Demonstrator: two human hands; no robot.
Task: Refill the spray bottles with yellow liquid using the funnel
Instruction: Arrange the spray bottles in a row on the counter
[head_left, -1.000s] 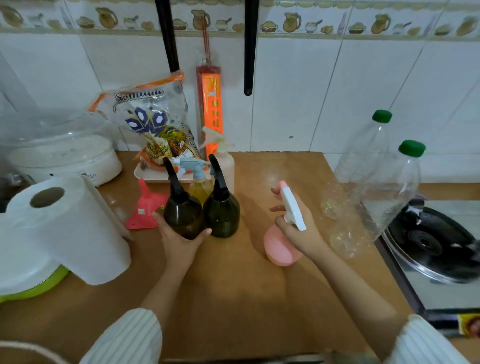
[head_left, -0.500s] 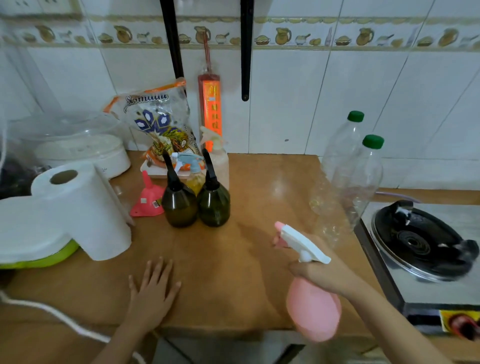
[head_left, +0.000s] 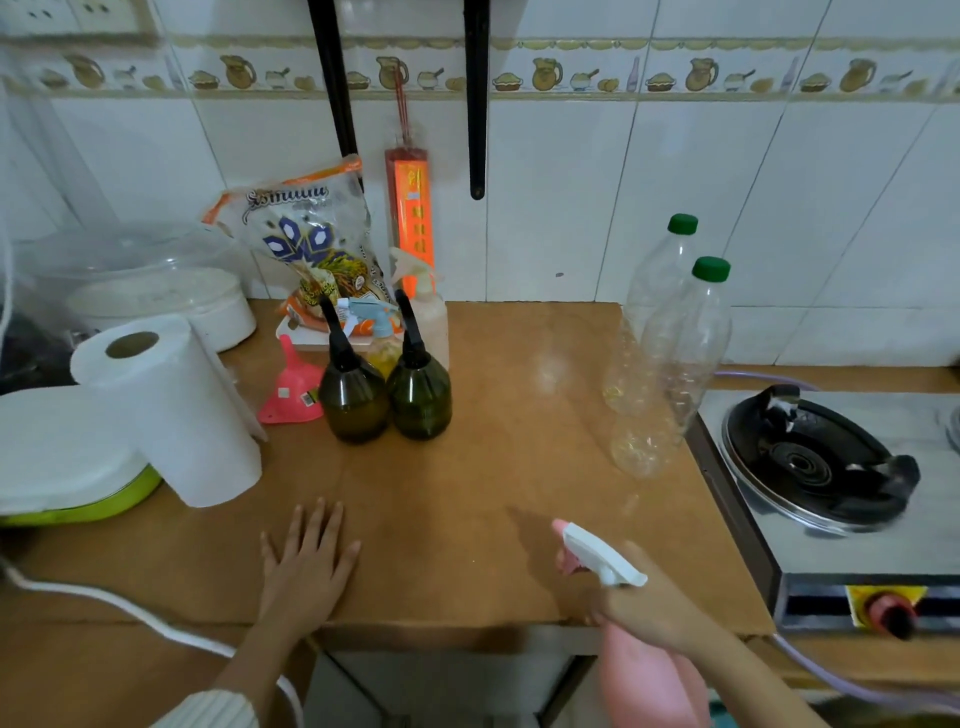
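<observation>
The right hand (head_left: 641, 605) is clamped around the neck of a pink plastic spray bottle with a white trigger head (head_left: 647, 675), holding it at the front edge of the brown wooden counter (head_left: 493, 467), with the bottle's body hanging past the edge over open space. The left hand (head_left: 306, 558) lies flat on the counter, fingers spread, holding nothing.

The biggest risk I see is a drop: the pink bottle has no counter under it, so a slack grip would send it to the floor. Its trigger head looks seated, so it must be unscrewed before any filling; doing that in mid-air with one hand could let it slip.

The pink plastic funnel (head_left: 291, 392) rests mouth-down at the back, touching the left one of two dark olive round spray bottles with black nozzles (head_left: 353, 400). Reaching for it means passing close to these and to the white paper towel roll (head_left: 171, 410), and a knock could topple the dark bottles like skittles.

The two clear plastic bottles with green caps (head_left: 675, 343) near the steel gas stove (head_left: 821, 462) show only a yellowish trace at the bottom, so the supply may prove short. They look light and tall, easy to tip. Pouring without steadying the funnel could spill liquid across the counter towards the white cord (head_left: 130, 618).
</observation>
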